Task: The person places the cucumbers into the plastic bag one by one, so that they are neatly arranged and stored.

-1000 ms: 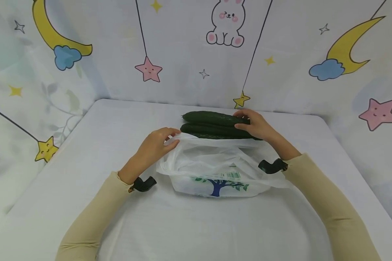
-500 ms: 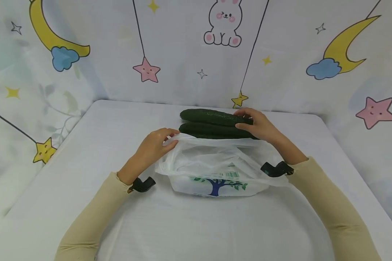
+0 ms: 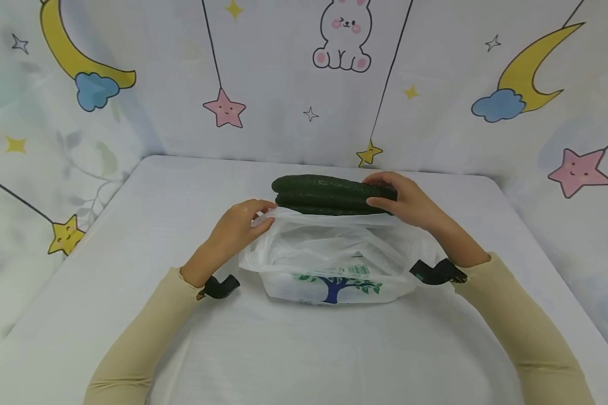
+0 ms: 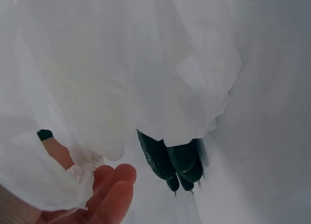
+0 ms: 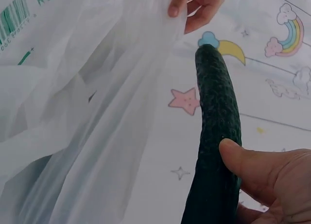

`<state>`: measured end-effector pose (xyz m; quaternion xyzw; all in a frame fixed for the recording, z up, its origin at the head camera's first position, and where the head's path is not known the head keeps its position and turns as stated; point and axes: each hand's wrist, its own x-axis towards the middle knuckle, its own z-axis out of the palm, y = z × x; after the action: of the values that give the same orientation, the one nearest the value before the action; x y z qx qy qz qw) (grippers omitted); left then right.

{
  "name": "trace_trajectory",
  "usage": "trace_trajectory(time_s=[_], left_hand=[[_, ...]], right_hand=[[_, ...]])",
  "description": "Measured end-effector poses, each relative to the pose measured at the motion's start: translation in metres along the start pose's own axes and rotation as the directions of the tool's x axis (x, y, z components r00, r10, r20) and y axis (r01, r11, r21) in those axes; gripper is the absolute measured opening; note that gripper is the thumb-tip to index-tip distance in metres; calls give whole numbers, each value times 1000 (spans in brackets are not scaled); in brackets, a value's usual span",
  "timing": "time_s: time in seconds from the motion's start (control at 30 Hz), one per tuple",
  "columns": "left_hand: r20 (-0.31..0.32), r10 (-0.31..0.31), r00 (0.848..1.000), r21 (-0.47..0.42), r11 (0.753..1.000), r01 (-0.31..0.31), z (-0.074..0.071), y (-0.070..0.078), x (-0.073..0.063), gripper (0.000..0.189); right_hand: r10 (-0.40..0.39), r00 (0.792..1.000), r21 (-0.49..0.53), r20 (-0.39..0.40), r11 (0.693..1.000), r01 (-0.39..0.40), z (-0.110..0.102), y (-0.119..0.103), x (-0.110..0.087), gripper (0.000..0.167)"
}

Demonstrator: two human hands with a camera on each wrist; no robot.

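A white plastic bag [image 3: 294, 288] with a blue tree print lies in front of me, its mouth spread. My left hand [image 3: 235, 228] pinches the left corner of the bag's rim; fingers gather the film in the left wrist view. My right hand [image 3: 407, 198] grips a long dark green cucumber [image 3: 314, 183] near its right end, thumb along its near side. In the right wrist view this cucumber [image 5: 216, 97] is held beside the bag's mouth. Other cucumbers [image 3: 309, 201] lie just behind the bag, partly hidden by its rim; their ends show below the film in the left wrist view.
A white cloth covers the table [image 3: 304, 354]. Behind it stands a printed backdrop [image 3: 278, 67] with moons, stars and a rabbit. Each wrist carries a black camera mount [image 3: 220, 288].
My right hand has lifted one cucumber off the others and brought it slightly left and nearer the bag. The left hand has stayed at the bag's corner.
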<state>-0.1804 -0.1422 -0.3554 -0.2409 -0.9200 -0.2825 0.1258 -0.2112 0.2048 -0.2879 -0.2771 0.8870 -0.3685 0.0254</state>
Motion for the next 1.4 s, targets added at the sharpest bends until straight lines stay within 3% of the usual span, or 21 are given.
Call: trace_trajectory(time_s=[0.43, 0.63, 0.9, 1.4], left_hand=[[-2, -1, 1000, 9, 1000, 1, 2, -3, -1, 20], [16, -3, 1000, 7, 1000, 2, 1, -1, -1, 29], [37, -23, 999, -5, 1000, 23, -1, 0, -2, 34], [-17, 22, 1000, 5, 1000, -22, 2, -3, -2, 30]], right_hand=[[-36, 999, -21, 5, 999, 36, 8, -13, -26, 40], [-21, 1000, -13, 23, 1000, 22, 13, -14, -36, 40], [-59, 998, -13, 21, 998, 59, 19, -12, -45, 39], [-81, 995, 1, 63, 997, 81, 37, 2, -52, 38]])
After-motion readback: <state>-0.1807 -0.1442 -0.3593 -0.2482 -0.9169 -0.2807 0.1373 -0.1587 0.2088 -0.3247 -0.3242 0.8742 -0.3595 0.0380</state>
